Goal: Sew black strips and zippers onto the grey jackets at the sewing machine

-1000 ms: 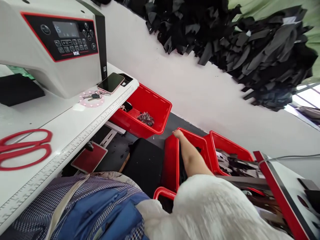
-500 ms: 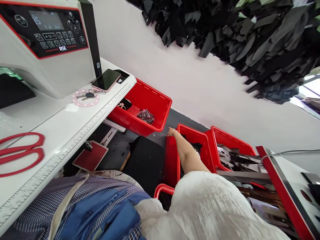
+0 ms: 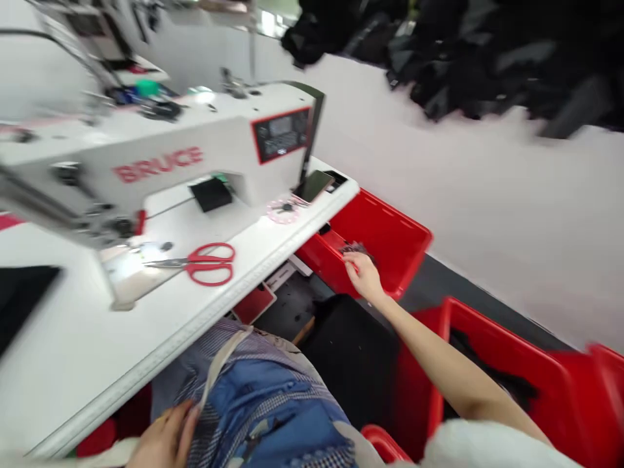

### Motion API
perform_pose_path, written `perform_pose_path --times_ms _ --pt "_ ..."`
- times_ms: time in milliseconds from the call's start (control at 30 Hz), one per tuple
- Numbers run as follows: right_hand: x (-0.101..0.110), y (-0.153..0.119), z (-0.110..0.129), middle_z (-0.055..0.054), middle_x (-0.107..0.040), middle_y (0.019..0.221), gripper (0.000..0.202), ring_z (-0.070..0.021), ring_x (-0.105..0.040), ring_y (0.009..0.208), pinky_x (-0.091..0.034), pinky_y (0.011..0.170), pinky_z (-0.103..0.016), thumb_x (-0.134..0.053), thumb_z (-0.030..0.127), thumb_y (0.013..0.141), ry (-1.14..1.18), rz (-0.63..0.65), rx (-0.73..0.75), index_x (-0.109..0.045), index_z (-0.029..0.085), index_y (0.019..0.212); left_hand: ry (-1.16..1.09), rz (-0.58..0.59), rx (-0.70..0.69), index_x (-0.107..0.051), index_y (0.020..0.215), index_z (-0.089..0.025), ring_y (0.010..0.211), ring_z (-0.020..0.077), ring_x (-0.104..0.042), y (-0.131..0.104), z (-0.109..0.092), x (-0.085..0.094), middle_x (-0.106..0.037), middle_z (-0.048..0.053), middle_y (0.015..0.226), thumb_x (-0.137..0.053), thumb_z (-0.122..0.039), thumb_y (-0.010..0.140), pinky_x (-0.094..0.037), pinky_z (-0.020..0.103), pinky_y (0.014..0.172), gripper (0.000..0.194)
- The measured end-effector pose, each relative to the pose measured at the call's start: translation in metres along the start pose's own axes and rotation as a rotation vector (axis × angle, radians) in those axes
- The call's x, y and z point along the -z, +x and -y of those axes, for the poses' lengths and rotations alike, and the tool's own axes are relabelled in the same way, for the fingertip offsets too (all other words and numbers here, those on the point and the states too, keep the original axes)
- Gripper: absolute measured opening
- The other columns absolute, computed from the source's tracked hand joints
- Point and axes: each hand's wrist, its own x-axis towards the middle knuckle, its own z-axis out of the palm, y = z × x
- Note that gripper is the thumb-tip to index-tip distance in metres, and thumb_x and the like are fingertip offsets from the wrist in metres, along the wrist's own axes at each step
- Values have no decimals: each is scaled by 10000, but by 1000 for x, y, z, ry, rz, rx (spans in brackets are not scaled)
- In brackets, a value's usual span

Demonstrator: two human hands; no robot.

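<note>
My right hand (image 3: pixel 364 278) is stretched over the near rim of a red bin (image 3: pixel 404 234) beside the table's end. Its fingers are loosely bent and apart, with nothing visible in them. Just behind the fingertips a small dark bundle (image 3: pixel 358 247) lies in the bin. My left hand (image 3: pixel 163 439), blurred, is low at my lap beside a cream apron strap (image 3: pixel 219 370); its fingers look stretched out, and I see nothing held. Red-handled scissors (image 3: pixel 209 263) lie on the white sewing table (image 3: pixel 63 364), in front of the sewing machine (image 3: pixel 219 143).
On the table are a phone (image 3: pixel 314 186), keys on a pink ring (image 3: pixel 283 210) and a black fabric piece (image 3: pixel 211 194). Another red bin (image 3: pixel 507 331) with dark contents stands right of a black seat-like surface (image 3: pixel 351 357). Dark cloth pieces (image 3: pixel 468 71) hang along the wall.
My view has swung left, bringing the whole sewing machine into sight. My right hand has moved from beside the lower red bin to the bin at the table's end. My left hand has come into view.
</note>
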Motion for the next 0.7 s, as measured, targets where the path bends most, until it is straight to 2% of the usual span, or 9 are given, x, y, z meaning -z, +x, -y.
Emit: perform_pose_path --times_ms 100,167,233,333,433,533,633,700 --pt "-17 9 87 -59 -572 1111 221 -217 -434 1133 -334 984 -431 -414 244 838 171 35 500 -609 217 938 57 -67 20 -621 866 -216 697 178 -647 -2 -14 7 -679 23 786 -371 -414 861 -538 284 618 319" --pt "-29 18 144 -63 -551 1141 229 -208 -422 1143 -346 979 -417 -415 238 842 236 61 778 -607 215 966 65 -111 54 -623 851 -205 667 175 -642 -3 -20 9 -673 31 758 -357 -394 870 -536 285 600 327" --pt "-42 29 196 -69 -509 1202 262 -195 -412 1154 -356 975 -376 -417 238 845 190 126 884 -586 200 1040 67 -157 75 -625 842 -197 649 174 -639 -6 -23 10 -668 36 742 -350 -367 876 -534 282 583 325" --pt "-63 46 249 -62 -534 1167 329 -201 -479 1071 -394 917 -359 -448 234 819 64 204 875 -552 211 1130 54 -223 105 -624 846 -195 651 171 -637 -15 -23 10 -662 40 738 -367 -325 872 -533 273 578 289" --pt "-74 55 263 -78 -584 1064 357 -231 -529 969 -421 842 -395 -411 224 814 56 184 869 -558 215 1140 41 -272 186 -618 877 -200 704 175 -634 -28 -22 15 -657 49 778 -409 -286 856 -536 275 623 228" --pt "-78 67 245 -77 -596 1042 370 -244 -540 944 -429 831 -400 -371 293 807 40 106 804 -585 229 1102 15 -311 284 -610 911 -197 774 180 -620 -41 -21 29 -645 74 840 -421 -245 846 -531 286 679 205" --pt "-85 92 223 -105 -599 949 390 -286 -555 878 -441 778 -446 -370 398 763 -4 -43 679 -602 263 1047 8 -389 367 -592 967 -198 862 173 -593 -53 -10 54 -622 90 932 -422 -218 846 -517 286 741 210" --pt "-89 102 220 -128 -596 951 356 -313 -548 883 -432 732 -470 -366 406 757 -42 -129 624 -614 288 984 77 -498 401 -580 990 -202 910 175 -572 -63 7 78 -607 88 973 -435 -213 841 -503 301 783 208"
